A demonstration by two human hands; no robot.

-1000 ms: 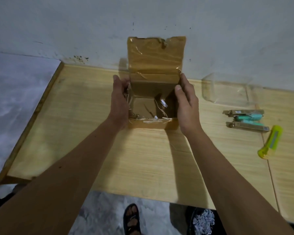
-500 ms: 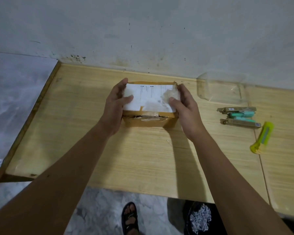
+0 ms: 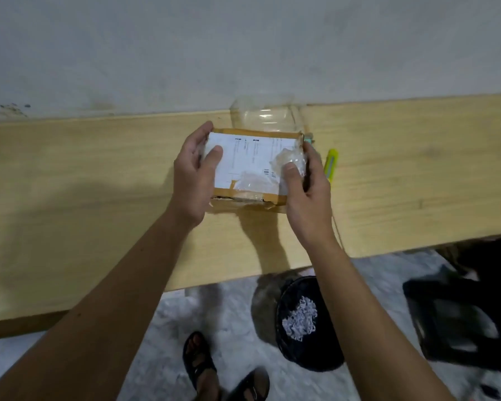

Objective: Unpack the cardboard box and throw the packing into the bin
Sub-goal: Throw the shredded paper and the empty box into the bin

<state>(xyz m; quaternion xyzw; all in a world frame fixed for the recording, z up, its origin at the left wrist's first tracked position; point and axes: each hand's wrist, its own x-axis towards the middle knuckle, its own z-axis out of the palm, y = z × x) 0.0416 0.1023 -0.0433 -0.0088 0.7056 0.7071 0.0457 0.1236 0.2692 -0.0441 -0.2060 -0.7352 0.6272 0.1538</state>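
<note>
A small brown cardboard box (image 3: 252,169) with a white shipping label and crumpled clear tape on its closed lid is held above the wooden table (image 3: 99,180). My left hand (image 3: 195,175) grips its left end, thumb on the label. My right hand (image 3: 305,192) grips the right end, thumb pressing the tape. On the floor below the table's front edge stands a black bin (image 3: 307,328) with white shredded paper inside.
A clear plastic container (image 3: 265,117) sits by the wall behind the box. A yellow-green utility knife (image 3: 331,164) lies right of my right hand. A black stool (image 3: 457,319) stands on the floor at right. My sandalled feet (image 3: 223,369) are below.
The box's lid went from standing open to folded shut. Both hands now hold the closed box, and the view has swung right and down, bringing the bin into fuller view.
</note>
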